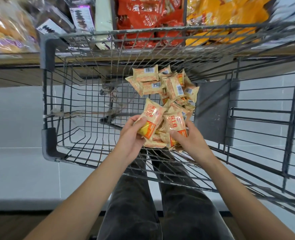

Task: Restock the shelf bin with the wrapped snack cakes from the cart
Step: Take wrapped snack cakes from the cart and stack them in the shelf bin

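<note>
Inside cart point(46, 108), snack cakes point(150, 122) within both hands' grip

The wrapped snack cakes point(167, 90) are pale cream with red-orange lettering, yellow-orange panels and white barcode patches. The cart point(84, 101) is dark grey wire with grey plastic corner guards, over a pale grey tiled floor point(13, 118). Behind it, the shelf bins hold red-orange packets point(146, 18) and yellow bags point(226, 14); the person's trousers point(178, 213) are charcoal.

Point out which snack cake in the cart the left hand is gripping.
The upright snack cake at the pile's near-left edge, red lettering facing up, pinched by the left hand; its neighbour is in the right hand.
</note>
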